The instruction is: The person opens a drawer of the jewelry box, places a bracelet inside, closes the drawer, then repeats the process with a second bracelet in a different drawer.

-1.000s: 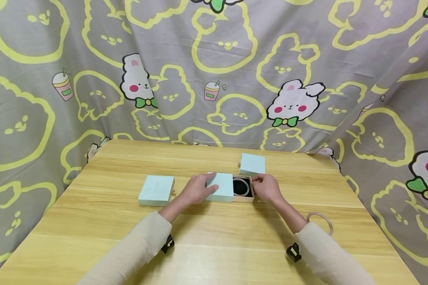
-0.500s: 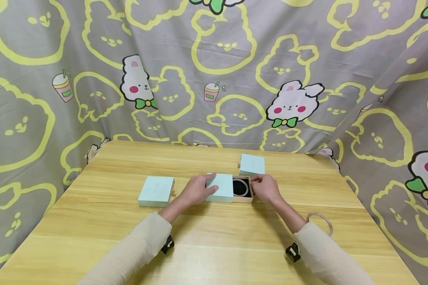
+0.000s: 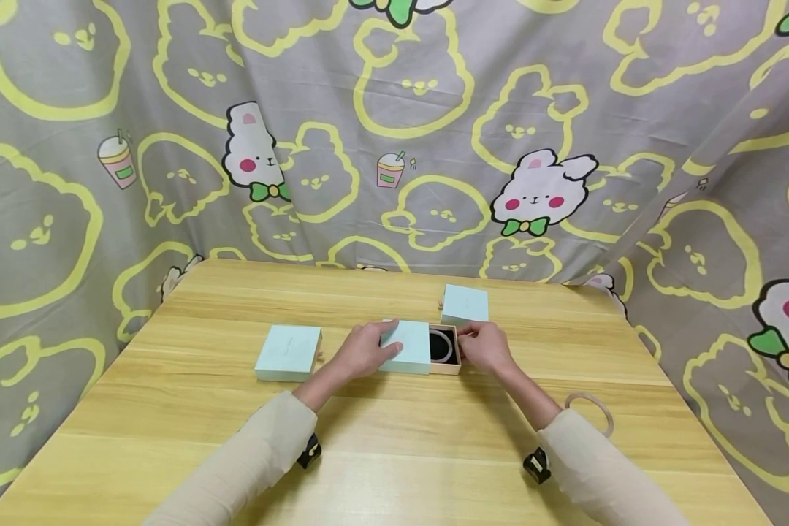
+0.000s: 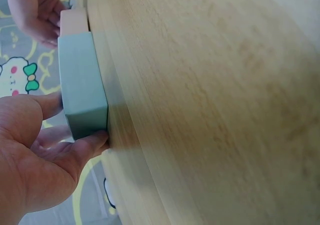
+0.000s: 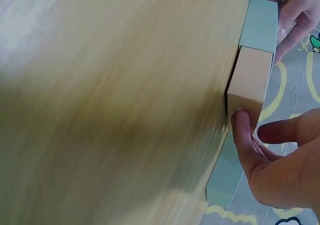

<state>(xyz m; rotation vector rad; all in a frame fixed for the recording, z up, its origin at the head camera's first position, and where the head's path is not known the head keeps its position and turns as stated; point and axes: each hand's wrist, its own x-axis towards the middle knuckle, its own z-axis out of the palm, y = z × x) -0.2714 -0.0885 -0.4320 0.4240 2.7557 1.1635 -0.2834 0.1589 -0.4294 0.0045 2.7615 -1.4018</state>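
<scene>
drawer tray (image 3: 448, 352) has slid further into the mint sleeve (image 3: 405, 345) than a second ago; only a sliver of the ring (image 3: 442, 345) inside shows, so the box is nearly closed, mid-bench (image 3: 394, 438). left hand (image 3: 363, 351) grips the sleeve, thumb and fingers curled round it. right hand (image 3: 486, 348) presses the tray end with fairly straight fingers. right wrist view shows a fingertip (image 5: 242, 127) on the tray's end face, hidden from the head view. left wrist view shows the sleeve clamped.
</scene>
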